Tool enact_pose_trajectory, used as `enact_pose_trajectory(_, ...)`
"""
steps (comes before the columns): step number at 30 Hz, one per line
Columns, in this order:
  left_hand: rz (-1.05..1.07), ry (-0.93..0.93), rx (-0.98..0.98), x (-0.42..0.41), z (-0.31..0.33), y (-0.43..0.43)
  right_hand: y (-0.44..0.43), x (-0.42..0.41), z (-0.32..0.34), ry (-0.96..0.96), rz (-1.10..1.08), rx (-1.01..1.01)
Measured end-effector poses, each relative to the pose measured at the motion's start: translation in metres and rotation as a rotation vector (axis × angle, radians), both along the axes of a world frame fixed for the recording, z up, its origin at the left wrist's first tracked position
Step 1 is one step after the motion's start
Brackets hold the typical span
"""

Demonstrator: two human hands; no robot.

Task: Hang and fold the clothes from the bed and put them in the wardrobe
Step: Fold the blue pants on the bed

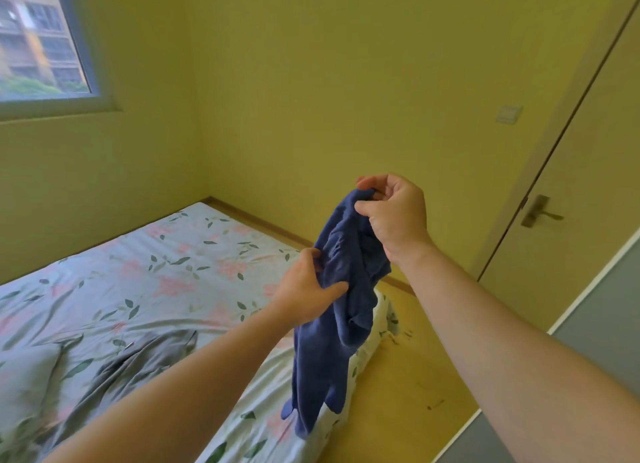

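Grey garment [138, 358] lies crumpled on the near part of the bed [156, 272], thin woven cloth with flat creases; a pale cushion-like lump [24, 376] sits at the bed's near left. Blue garment [332, 341] hangs bunched over the bed's right edge, clear of the sheet higher up; whether its lowest tip touches, cannot tell. Soft, matte, knit-looking, limp, deeply folded; likely light, not slippery, no stiffness to hold a shape. Left hand [304, 286] pinches its side fold midway, thumb against fingers. Right hand [394, 213], higher, pinches the top edge between thumb and curled fingers. Best taken at shoulder seams or waistband, once found, so it drops flat. Bed sheet: smooth floral cotton, lightly wrinkled. Right of the bed, glossy wooden floor [398, 393]; beyond, a door [588, 185] with metal lever. Window [41, 37] above the bed's far left.
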State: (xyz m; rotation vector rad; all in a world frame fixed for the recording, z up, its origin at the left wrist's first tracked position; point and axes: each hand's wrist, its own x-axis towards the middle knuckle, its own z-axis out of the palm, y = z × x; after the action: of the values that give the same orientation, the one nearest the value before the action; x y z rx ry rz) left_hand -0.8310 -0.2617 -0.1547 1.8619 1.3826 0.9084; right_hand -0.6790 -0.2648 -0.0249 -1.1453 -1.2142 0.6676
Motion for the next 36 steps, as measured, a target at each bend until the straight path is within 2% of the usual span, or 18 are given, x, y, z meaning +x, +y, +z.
enact_pose_trajectory(4,-0.021,-0.074,-0.06,0.023,0.011,-0.003,-0.001,-0.003,0.009,-0.096,0.046,0.111)
enact_pose_trajectory(8,-0.042,-0.315,-0.094,0.05,0.026,0.001,-0.002,-0.008,0.016,-0.149,0.114,0.155)
enact_pose_trajectory(10,-0.015,-0.365,-0.095,0.053,0.033,0.006,-0.005,-0.006,0.016,-0.245,0.121,0.19)
enact_pose_trajectory(12,0.004,-0.352,-0.112,0.046,0.042,0.011,-0.005,0.005,0.016,-0.449,0.038,0.259)
enact_pose_trajectory(14,-0.016,-0.328,-0.139,0.031,0.05,0.018,-0.003,0.025,0.015,-0.817,-0.099,0.307)
enact_pose_trajectory(16,-0.086,-0.331,-0.165,0.014,0.063,0.024,0.001,0.048,0.007,-1.221,-0.282,0.253)
enact_pose_trajectory(18,-0.164,-0.31,-0.185,0.001,0.081,0.032,0.005,0.067,-0.005,-1.4,-0.439,0.143)
enact_pose_trajectory(22,-0.267,-0.267,-0.2,-0.01,0.118,0.044,0.013,0.084,-0.022,-1.381,-0.516,-0.037)
enact_pose_trajectory(28,-0.383,-0.273,-0.248,-0.018,0.152,0.052,0.01,0.101,-0.016,-1.451,-0.405,-0.061)
enact_pose_trajectory(30,-0.359,-0.184,-0.23,-0.021,0.16,0.054,0.007,0.106,-0.014,-1.515,-0.389,-0.078)
enact_pose_trajectory(31,-0.326,-0.056,-0.148,-0.023,0.162,0.057,0.005,0.107,-0.015,-1.566,-0.39,-0.086)
enact_pose_trajectory(34,-0.267,0.479,0.141,-0.03,0.173,0.066,0.003,0.104,-0.017,-1.727,-0.401,-0.104)
enact_pose_trajectory(36,-0.283,0.717,0.219,-0.034,0.181,0.069,0.002,0.1,-0.016,-1.742,-0.389,-0.146)
